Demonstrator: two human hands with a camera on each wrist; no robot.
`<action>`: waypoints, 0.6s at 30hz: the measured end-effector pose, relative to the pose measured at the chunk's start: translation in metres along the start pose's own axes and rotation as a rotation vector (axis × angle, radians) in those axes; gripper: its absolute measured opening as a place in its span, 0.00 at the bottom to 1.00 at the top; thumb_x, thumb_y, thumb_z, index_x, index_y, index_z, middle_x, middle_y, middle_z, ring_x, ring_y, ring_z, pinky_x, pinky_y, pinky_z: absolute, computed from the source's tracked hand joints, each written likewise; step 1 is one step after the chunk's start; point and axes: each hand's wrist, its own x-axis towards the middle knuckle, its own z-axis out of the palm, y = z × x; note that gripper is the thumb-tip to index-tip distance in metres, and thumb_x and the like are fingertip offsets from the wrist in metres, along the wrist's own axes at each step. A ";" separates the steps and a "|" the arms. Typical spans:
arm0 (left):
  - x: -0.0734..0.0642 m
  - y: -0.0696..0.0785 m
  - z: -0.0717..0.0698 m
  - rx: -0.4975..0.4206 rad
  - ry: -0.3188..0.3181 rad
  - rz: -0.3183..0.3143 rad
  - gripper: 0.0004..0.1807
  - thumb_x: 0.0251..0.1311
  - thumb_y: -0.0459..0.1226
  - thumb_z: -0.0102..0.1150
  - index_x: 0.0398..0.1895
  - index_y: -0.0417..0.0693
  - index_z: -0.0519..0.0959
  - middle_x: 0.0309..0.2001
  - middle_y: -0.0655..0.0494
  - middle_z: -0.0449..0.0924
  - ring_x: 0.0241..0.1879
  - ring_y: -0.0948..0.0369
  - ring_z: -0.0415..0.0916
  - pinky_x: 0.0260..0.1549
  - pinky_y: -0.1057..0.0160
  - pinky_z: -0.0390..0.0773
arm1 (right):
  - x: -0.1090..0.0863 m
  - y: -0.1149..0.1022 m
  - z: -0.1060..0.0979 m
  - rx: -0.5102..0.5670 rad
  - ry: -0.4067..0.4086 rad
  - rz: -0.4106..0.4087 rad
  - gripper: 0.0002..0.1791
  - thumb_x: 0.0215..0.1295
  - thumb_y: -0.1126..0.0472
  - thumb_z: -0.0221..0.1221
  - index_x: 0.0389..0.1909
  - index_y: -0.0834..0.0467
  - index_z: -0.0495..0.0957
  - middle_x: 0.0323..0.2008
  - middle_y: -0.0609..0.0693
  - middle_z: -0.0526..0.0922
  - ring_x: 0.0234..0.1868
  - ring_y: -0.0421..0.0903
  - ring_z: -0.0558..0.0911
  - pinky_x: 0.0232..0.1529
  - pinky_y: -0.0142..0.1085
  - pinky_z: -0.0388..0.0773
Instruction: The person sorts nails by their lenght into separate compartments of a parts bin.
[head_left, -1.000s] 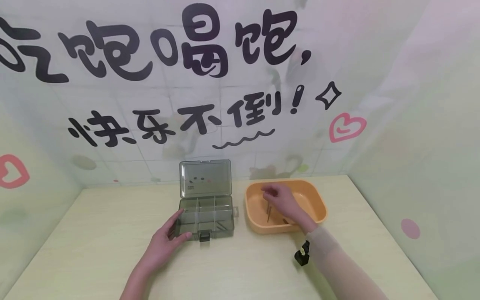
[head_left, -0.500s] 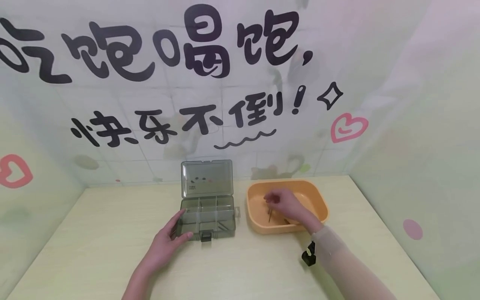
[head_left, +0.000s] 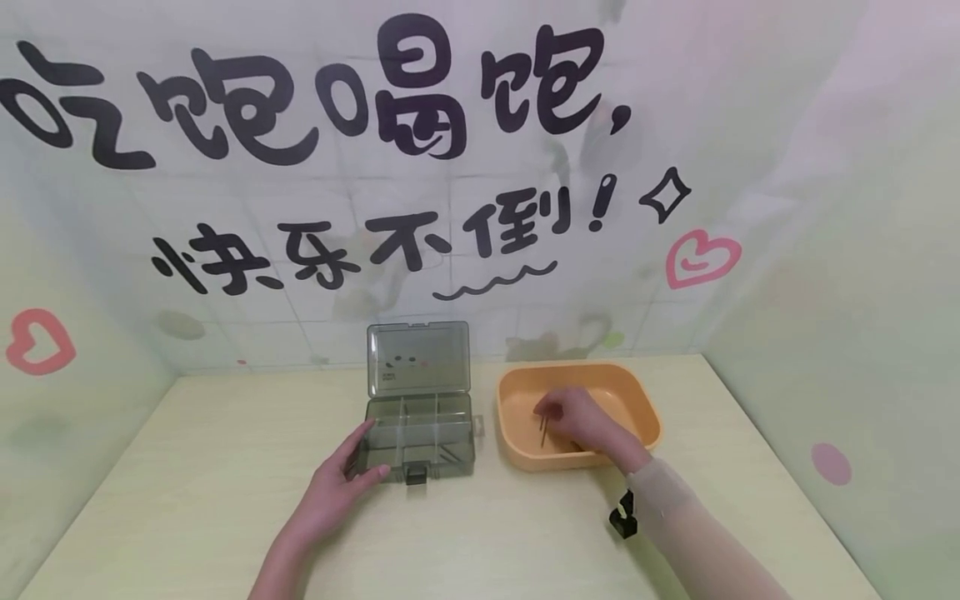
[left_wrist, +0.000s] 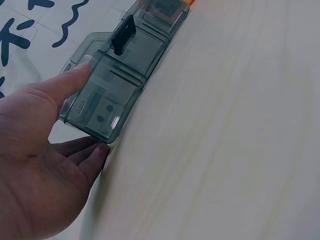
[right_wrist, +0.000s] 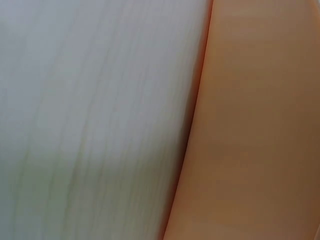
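A smoky see-through compartment box (head_left: pixel 420 434) stands on the table with its lid (head_left: pixel 418 360) raised at the back. Thin dark rods (head_left: pixel 452 454) lie in its front right compartment. My left hand (head_left: pixel 330 487) grips the box's front left corner, thumb on the front wall and fingers at the left end, also shown in the left wrist view. An orange bin (head_left: pixel 521 457) stands to the right. Inside it my right hand (head_left: pixel 583 418) has curled fingers, their tips right at the upper ends of thin dark rods (head_left: pixel 543 432); I cannot tell whether it pinches one.
Pale wood-grain table (head_left: pixel 510 542) extends in front of both containers. A printed wall (head_left: pixel 285 192) stands close behind them, with side walls left and right. A black latch (head_left: pixel 416 473) sits on the box's front. The right wrist view has only table and orange bin wall (right_wrist: pixel 250 120).
My right hand has come down and slightly toward me inside the bin, its fingertips now at the rods. The left hand stays on the box. The head view has shifted a little.
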 end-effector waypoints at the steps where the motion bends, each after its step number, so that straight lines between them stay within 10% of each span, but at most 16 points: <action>1: 0.000 0.000 0.000 0.000 0.001 0.000 0.45 0.69 0.46 0.65 0.82 0.50 0.53 0.79 0.32 0.47 0.75 0.35 0.51 0.71 0.46 0.60 | 0.000 0.001 0.000 -0.007 0.002 -0.001 0.14 0.55 0.79 0.60 0.41 0.67 0.86 0.39 0.55 0.88 0.42 0.50 0.84 0.47 0.43 0.85; 12: 0.002 -0.003 0.003 0.001 0.003 -0.001 0.45 0.68 0.48 0.65 0.82 0.50 0.53 0.80 0.34 0.48 0.75 0.36 0.50 0.71 0.48 0.59 | -0.002 0.003 -0.002 0.008 0.037 -0.040 0.15 0.48 0.77 0.57 0.37 0.66 0.86 0.34 0.51 0.86 0.36 0.44 0.80 0.38 0.37 0.82; 18: 0.001 -0.002 0.002 -0.008 0.000 -0.014 0.46 0.68 0.48 0.66 0.83 0.51 0.53 0.80 0.35 0.47 0.76 0.36 0.50 0.72 0.48 0.59 | 0.001 0.004 0.000 0.003 0.004 0.076 0.15 0.49 0.79 0.60 0.37 0.64 0.86 0.35 0.51 0.86 0.39 0.46 0.81 0.44 0.41 0.83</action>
